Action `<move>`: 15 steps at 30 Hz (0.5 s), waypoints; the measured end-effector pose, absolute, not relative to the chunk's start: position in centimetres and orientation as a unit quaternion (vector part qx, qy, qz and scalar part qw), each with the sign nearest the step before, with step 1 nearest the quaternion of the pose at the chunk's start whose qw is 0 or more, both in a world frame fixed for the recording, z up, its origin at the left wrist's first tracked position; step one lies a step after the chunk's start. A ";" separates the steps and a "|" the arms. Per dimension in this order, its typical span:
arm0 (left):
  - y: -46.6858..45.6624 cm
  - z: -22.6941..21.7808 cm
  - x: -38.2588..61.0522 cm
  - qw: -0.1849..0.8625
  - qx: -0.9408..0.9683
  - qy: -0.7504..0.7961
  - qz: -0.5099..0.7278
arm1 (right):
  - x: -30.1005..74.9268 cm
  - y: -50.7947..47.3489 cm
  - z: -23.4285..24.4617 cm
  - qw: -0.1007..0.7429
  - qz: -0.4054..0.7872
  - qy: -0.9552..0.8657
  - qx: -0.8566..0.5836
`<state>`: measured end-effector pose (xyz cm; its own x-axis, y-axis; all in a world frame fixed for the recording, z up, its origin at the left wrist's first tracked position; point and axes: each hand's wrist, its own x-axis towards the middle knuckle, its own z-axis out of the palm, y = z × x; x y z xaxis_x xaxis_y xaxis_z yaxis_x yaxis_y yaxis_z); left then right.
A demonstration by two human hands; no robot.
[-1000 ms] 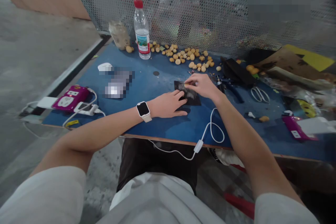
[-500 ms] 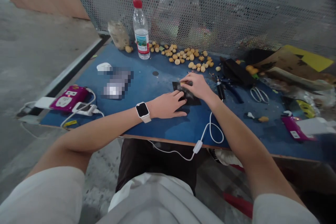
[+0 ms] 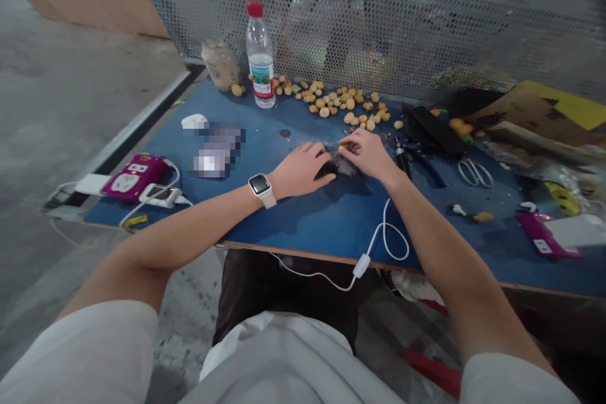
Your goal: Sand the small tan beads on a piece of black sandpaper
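My right hand (image 3: 367,153) pinches a small yellowish nut-like piece (image 3: 342,148) between thumb and fingertips, mostly hidden by the fingers. It is over a dark sheet (image 3: 348,167) dusted with pale powder, which looks like sandpaper, on the blue tabletop. My left hand (image 3: 303,172), with a white watch (image 3: 260,185) on its wrist, rests at the sheet's left side. Its fingers point forward and the thumb is spread apart, with part of the sheet showing between them. Behind the hands is a scatter of tan nut-like pieces (image 3: 350,103).
A water bottle (image 3: 262,72) with a red cap stands at the back. To the left are a pixelated phone (image 3: 218,151) and a purple power strip (image 3: 137,175). Scissors (image 3: 475,172), dark-handled pliers (image 3: 432,167) and a white cable (image 3: 384,233) are on the right. Perforated metal (image 3: 416,31) rises behind.
My left hand has shifted forward on the sheet, now covering its left part. My right hand keeps its pinch over the sheet. The whole view has shifted slightly.
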<state>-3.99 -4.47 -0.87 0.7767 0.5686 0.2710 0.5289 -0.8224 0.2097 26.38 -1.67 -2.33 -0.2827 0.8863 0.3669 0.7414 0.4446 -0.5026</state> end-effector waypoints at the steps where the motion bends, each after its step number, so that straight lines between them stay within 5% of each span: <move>1: -3.8 -1.1 -4.2 0.066 0.930 0.315 0.179 | 26.4 -1.7 -2.4 0.319 0.121 -0.790 -0.510; 8: -2.2 -1.8 -5.2 0.143 0.903 0.354 0.199 | 25.4 -2.6 -1.5 0.494 0.206 -0.718 -0.445; 15: -2.0 -2.3 -5.1 0.152 0.895 0.372 0.192 | 24.4 -3.0 -0.8 0.567 0.280 -0.688 -0.357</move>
<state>-5.05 -2.03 -2.27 0.6500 0.7244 0.2298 0.6075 -0.6770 0.4155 24.37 -3.02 -0.77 -0.1022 0.8081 0.5801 0.1731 0.5887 -0.7896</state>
